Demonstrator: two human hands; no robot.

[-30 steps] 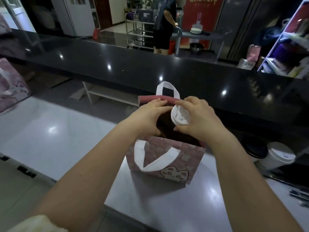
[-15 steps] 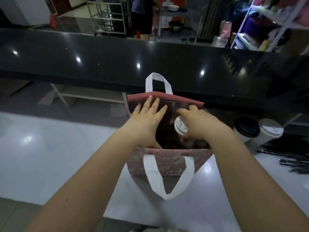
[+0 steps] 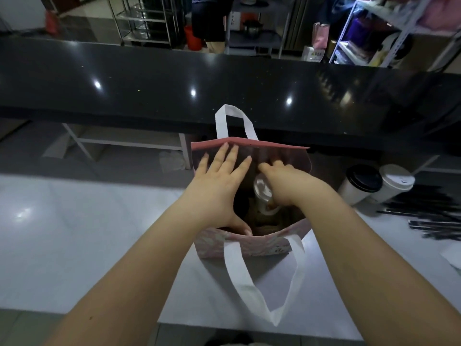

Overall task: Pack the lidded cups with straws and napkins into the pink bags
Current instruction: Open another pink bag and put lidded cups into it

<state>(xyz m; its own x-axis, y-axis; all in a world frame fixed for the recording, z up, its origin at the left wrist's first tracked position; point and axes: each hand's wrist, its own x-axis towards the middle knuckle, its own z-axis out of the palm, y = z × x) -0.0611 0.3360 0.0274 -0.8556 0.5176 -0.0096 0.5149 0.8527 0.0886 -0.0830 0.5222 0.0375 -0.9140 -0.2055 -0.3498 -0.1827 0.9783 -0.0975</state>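
A pink bag (image 3: 264,245) with white handles stands open on the white counter in front of me. My left hand (image 3: 219,186) spreads straight fingers against the bag's far inner wall, with the thumb at the near rim. My right hand (image 3: 287,183) reaches down inside the bag and grips a lidded cup (image 3: 262,193) with a white lid; the cup is tilted and sits low in the bag. Another cup shape shows dimly beneath it. Two more lidded cups stand to the right, one with a black lid (image 3: 361,181) and one with a white lid (image 3: 396,178).
Black straws (image 3: 434,218) lie in a pile at the right edge of the counter. A raised black bar top (image 3: 149,91) runs across behind the bag. A person stands beyond it near metal shelving (image 3: 144,18).
My right hand has lowered the white-lidded cup from above the rim down into the bag. My left hand went from the rim to flat against the inner wall. The view tilted down.
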